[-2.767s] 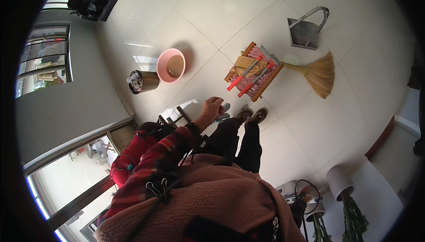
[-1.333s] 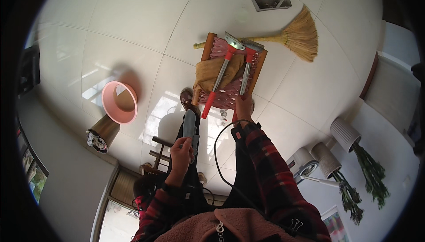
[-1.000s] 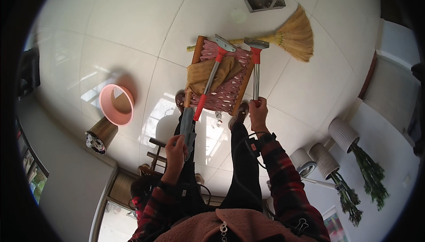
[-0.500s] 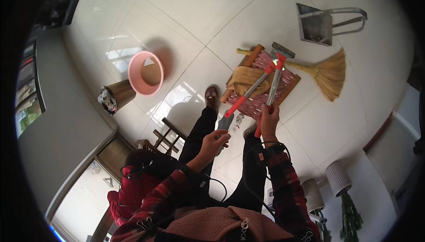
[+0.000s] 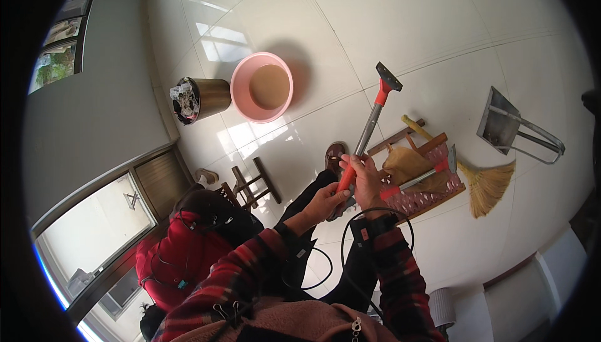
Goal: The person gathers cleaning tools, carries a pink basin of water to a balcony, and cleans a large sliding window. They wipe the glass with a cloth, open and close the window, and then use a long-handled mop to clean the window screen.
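A long-handled scraper point(image 5: 371, 124) with a red grip, metal shaft and dark blade head points up and away over the floor tiles. My right hand point(image 5: 364, 180) is closed around the upper part of its red grip. Lower down, my left hand point(image 5: 324, 203) wraps the end of the same grip. To the right, a second red-handled scraper point(image 5: 421, 180) lies across a small wooden stool point(image 5: 452, 196) with a woven pink seat. A tan cloth point(image 5: 404, 162) is also on that seat, partly under the second scraper.
A pink basin point(image 5: 236, 95) holding brownish water stands beside a full trash bin point(image 5: 213, 99). A straw broom point(image 5: 491, 187) and a metal dustpan point(image 5: 501, 130) lie at the right. Another small stool point(image 5: 266, 180) is near a seated person in a red jacket point(image 5: 181, 248) on my left.
The held scraper has come off the stool and swung left, its head now over bare tile. My left hand has joined my right on its grip. The view has shifted left.
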### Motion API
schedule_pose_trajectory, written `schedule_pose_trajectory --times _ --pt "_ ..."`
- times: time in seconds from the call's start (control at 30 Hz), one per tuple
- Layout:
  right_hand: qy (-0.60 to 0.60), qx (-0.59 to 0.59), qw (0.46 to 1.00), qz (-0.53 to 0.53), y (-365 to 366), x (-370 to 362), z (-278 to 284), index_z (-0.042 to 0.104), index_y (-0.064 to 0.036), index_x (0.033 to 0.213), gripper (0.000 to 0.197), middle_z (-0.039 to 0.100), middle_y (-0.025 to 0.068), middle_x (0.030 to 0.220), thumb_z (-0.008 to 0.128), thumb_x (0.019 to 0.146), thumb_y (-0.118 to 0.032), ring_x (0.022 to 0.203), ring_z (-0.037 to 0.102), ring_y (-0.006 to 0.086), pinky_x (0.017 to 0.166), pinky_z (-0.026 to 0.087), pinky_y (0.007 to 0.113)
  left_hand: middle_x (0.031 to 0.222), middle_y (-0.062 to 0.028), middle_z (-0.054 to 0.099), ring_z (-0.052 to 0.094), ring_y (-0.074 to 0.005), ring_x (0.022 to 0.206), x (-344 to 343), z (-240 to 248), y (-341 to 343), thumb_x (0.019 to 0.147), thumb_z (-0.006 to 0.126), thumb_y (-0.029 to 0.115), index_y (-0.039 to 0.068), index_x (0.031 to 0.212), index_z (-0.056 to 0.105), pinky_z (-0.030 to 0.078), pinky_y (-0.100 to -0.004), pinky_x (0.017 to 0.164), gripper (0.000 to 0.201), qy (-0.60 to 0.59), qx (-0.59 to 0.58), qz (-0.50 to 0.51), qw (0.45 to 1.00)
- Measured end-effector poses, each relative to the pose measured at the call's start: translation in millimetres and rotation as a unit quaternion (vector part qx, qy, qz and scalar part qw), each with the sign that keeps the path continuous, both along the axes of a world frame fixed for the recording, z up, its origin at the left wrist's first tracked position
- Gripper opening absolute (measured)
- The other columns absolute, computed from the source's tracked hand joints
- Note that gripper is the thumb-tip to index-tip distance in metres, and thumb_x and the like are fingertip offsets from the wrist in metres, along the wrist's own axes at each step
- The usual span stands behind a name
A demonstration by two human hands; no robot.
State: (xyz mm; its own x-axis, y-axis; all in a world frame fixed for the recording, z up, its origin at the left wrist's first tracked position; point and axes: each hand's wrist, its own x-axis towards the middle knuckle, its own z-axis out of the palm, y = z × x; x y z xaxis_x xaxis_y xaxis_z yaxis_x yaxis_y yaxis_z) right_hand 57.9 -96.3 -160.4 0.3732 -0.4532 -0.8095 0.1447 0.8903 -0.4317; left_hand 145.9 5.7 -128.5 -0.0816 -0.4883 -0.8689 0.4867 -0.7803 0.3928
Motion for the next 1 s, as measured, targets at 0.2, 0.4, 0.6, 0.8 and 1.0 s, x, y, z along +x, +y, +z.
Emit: schedule_pose_trajectory --times 0.2,0.4,0.6,0.8,1.0 --pt "0.117 0.019 0.989 0.084 -14 15 -22 0.045 -0.0024 0.119 0.044 0.059 0.0106 0.102 0.056 0.087 -0.030 0.092 0.059 0.0190 0.071 0.046 0.030 0.062 -0.0002 0.049 0.042 -0.0063 0.043 67 -44 -29 0.093 0.051 0.036 0.004 0.102 0.052 0.031 -0.0198 0.037 0.033 -0.030 0.031 0.071 0.997" --pt "0.174 0.057 0.971 0.154 -3 -3 -33 0.045 -0.0042 0.120 0.046 0.059 0.0121 0.105 0.056 0.086 -0.034 0.093 0.058 0.0200 0.074 0.046 0.031 0.066 -0.0006 0.049 0.043 -0.0067 0.048 107 -92 -68 0.093 0.047 0.043 0.003 0.102 0.051 0.031 -0.0197 0.038 0.040 -0.009 0.055 0.127 0.990" --pt "0.116 0.089 0.979 0.142 -5 30 -56 0.025 -0.0115 0.139 0.066 0.040 0.0130 0.132 0.052 0.088 -0.044 0.109 0.050 0.0283 0.082 0.046 0.042 0.073 -0.0029 0.050 0.039 -0.0083 0.048 115 -109 -93 0.093 0.045 0.044 0.004 0.105 0.047 0.028 -0.0205 0.038 0.042 0.121 0.005 0.235 0.964" --pt "-0.015 0.079 0.995 0.054 -30 66 -96 0.049 -0.0062 0.110 0.027 0.060 0.0022 0.085 0.051 0.085 -0.016 0.074 0.061 0.0150 0.064 0.051 0.029 0.075 -0.0045 0.053 0.043 -0.0101 0.050 102 -121 -81 0.094 0.045 0.042 0.003 0.108 0.047 0.030 -0.0206 0.037 0.042 0.179 -0.037 0.271 0.945" --pt "0.091 0.050 0.994 -0.046 -25 18 -104 0.057 -0.0073 0.093 0.025 0.059 0.0022 0.082 0.044 0.072 -0.003 0.073 0.058 0.0132 0.059 0.049 0.026 0.093 -0.0086 0.058 0.056 -0.0186 0.087 103 -154 -80 0.092 0.048 0.043 0.003 0.108 0.051 0.048 -0.0350 0.080 0.043 0.031 -0.009 0.220 0.975"
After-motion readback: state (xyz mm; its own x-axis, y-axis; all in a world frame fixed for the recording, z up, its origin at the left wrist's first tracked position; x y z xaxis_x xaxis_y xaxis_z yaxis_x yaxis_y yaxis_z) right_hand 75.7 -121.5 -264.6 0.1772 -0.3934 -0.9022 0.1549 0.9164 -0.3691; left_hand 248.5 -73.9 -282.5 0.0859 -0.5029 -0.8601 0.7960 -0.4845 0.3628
